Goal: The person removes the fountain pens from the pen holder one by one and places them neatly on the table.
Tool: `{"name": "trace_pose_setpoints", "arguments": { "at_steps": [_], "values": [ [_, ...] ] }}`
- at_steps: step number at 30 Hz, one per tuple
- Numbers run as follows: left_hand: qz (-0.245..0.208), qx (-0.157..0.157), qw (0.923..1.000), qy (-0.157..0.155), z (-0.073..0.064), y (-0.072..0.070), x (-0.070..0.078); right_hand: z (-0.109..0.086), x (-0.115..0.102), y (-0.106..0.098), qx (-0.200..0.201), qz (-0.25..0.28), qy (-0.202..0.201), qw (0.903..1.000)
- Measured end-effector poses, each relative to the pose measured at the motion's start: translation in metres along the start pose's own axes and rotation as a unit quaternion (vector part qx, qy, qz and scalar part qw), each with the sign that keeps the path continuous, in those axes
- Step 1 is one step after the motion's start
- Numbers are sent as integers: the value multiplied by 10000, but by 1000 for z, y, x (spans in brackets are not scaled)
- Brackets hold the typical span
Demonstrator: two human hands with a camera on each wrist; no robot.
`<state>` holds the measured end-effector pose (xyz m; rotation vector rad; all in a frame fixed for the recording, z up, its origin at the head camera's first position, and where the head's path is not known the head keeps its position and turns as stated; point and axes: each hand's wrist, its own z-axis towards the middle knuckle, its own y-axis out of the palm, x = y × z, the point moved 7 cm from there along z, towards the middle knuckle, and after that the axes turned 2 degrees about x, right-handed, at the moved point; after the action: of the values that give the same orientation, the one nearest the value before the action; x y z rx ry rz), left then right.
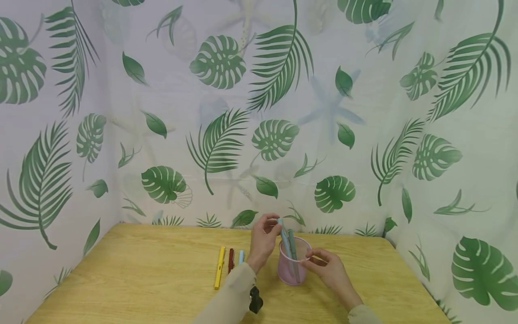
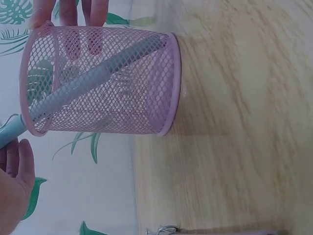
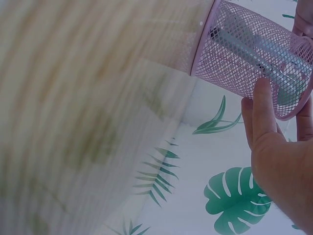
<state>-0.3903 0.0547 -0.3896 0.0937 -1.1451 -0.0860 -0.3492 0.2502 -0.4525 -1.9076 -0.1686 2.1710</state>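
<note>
A pink mesh pen cup (image 1: pixel 285 275) stands on the table, tilting little if at all. My left hand (image 1: pixel 263 240) pinches the upper end of a light blue pen (image 1: pixel 285 241), whose lower part is inside the cup. A grey-green pen (image 1: pixel 292 245) leans beside it in the cup, its upper end above the rim. Thumb and fingers of my right hand (image 1: pixel 328 269) hold the cup's rim on the right. In the right wrist view, fingers (image 3: pixel 264 105) of this hand lie against the mesh wall (image 3: pixel 234 54), and both pens show through it.
Left of my left forearm, a yellow pen (image 1: pixel 219 268), a dark red pen (image 1: pixel 231 260) and another light blue pen (image 1: pixel 241 256) lie side by side on the wooden table (image 1: pixel 141 270). A leaf-patterned curtain (image 1: pixel 226 180) hangs behind the table and along both sides.
</note>
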Motion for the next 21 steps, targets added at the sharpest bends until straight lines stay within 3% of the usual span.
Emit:
{"name": "trace_pose_setpoints", "arguments": {
  "at_steps": [5,12,21],
  "values": [
    [-239,24,9996,-161,4,-3,-4,-1,1,1,-35,-14,22,10000],
    [-342,121,9991,-239,13,-4,-25,0,3,2,-50,-43,56,10000],
    [-733,575,9956,-115,16,-15,-16,1,1,1,-54,-174,-4,9998]
  ]
}}
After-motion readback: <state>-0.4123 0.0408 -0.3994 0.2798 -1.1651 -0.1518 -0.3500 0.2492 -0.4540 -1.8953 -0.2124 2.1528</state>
